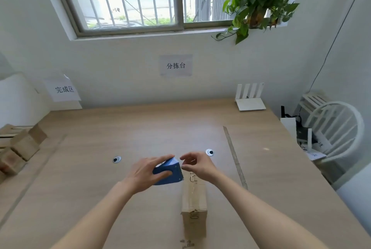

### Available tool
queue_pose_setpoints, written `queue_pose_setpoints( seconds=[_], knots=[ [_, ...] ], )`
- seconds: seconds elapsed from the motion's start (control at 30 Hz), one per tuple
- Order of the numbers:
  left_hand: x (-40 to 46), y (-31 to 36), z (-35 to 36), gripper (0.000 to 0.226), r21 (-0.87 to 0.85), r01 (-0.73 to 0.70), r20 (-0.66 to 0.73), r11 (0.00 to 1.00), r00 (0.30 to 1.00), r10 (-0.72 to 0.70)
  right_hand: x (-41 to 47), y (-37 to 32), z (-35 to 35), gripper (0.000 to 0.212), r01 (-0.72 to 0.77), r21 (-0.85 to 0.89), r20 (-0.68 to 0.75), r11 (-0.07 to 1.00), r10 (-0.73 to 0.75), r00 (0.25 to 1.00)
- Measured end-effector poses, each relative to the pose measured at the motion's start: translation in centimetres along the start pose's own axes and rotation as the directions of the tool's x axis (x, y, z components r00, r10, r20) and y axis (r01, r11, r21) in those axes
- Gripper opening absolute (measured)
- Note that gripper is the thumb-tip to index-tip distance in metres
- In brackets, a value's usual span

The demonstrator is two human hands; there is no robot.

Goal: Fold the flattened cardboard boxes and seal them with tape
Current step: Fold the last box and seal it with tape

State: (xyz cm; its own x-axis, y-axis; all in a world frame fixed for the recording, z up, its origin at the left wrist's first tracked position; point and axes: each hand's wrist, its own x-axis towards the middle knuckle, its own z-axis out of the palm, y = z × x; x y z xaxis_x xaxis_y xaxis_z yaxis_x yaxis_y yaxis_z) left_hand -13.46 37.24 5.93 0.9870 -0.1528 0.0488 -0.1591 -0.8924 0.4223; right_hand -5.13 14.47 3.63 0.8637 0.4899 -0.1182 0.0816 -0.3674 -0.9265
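At lower centre the folded cardboard box (194, 198) stands unsealed on the table (271, 168) while the left hand (147, 173) grips the blue tape dispenser (170, 171) and the right hand (197, 165), fingers curled, seems to pinch the tape end; finished boxes (20, 148) wait far left.

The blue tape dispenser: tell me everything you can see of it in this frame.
The blue tape dispenser looks like plastic, wedge-shaped, with a toothed cutting edge on its right end. It is held above the wooden table, just beyond the far end of the folded cardboard box. The left hand grips it, fingers over the top and thumb on the near side. The right hand pinches at its cutter end; any tape there is too faint to make out.
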Motion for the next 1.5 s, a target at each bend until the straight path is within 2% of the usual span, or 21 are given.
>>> queue_pose_setpoints(
  seconds=[0.17, 0.33, 0.47, 0.53, 0.63, 0.73, 1.0, 1.23, 1.33, 1.43, 1.5],
  knots=[
    [-0.1, -1.4, 1.6, 0.063, 0.055, -0.056, 0.097, 0.997, 0.994, 0.05, -0.9, 1.6, 2.0, 0.023, -0.078, -0.01, -0.136, 0.997, 0.076, 0.988],
    [-0.3, -3.0, 4.0, 0.087, 0.167, -0.06, 0.124, 0.984, 0.991, 0.039, -2.6, 3.9, 3.3, 0.021, -0.136, -0.079, -0.17, 0.987, 0.122, 0.978],
    [-1.5, -4.6, 5.6, 0.061, 0.168, -0.014, 0.211, 0.986, 0.977, -0.022, -5.4, 8.4, 2.2, 0.025, -0.279, -0.044, -0.244, 0.959, 0.26, 0.934],
    [-2.1, -4.8, 6.9, 0.052, 0.143, -0.028, 0.255, 0.989, 0.967, -0.01, -6.8, 10.3, 2.2, 0.025, -0.344, -0.036, -0.259, 0.938, 0.324, 0.91],
    [-3.1, -5.2, 8.8, 0.051, 0.124, -0.028, 0.296, 0.992, 0.955, -0.01, -7.8, 12.2, 2.3, 0.025, -0.404, -0.029, -0.279, 0.915, 0.38, 0.882],
    [-3.6, -7.2, 9.3, 0.054, 0.175, -0.002, 0.307, 0.985, 0.95, -0.052, -8.5, 14.4, 1.0, 0.028, -0.459, -0.053, -0.307, 0.887, 0.423, 0.852],
    [-2.7, -8.2, 10.0, 0.05, 0.251, 0.035, 0.292, 0.967, 0.95, -0.111, -7.6, 16.8, 0.2, 0.025, -0.453, -0.094, -0.294, 0.886, 0.41, 0.863],
    [-3.2, -9.8, 11.7, 0.075, 0.242, 0.072, 0.294, 0.968, 0.945, -0.144, -6.6, 18.9, 1.4, 0.025, -0.462, -0.092, -0.279, 0.882, 0.422, 0.863],
    [-3.4, -10.1, 12.0, 0.071, 0.241, 0.092, 0.298, 0.966, 0.941, -0.163, -6.5, 19.5, 1.9, 0.025, -0.483, -0.07, -0.276, 0.873, 0.448, 0.85],
    [-3.4, -10.1, 12.1, 0.055, 0.236, 0.117, 0.302, 0.965, 0.935, -0.187, -6.2, 19.7, 2.4, 0.023, -0.504, -0.038, -0.279, 0.863, 0.475, 0.834],
    [-3.3, -10.2, 12.4, 0.056, 0.23, 0.126, 0.304, 0.965, 0.933, -0.194, -6.0, 19.9, 2.8, 0.021, -0.515, -0.022, -0.289, 0.857, 0.487, 0.824]
  ],
)
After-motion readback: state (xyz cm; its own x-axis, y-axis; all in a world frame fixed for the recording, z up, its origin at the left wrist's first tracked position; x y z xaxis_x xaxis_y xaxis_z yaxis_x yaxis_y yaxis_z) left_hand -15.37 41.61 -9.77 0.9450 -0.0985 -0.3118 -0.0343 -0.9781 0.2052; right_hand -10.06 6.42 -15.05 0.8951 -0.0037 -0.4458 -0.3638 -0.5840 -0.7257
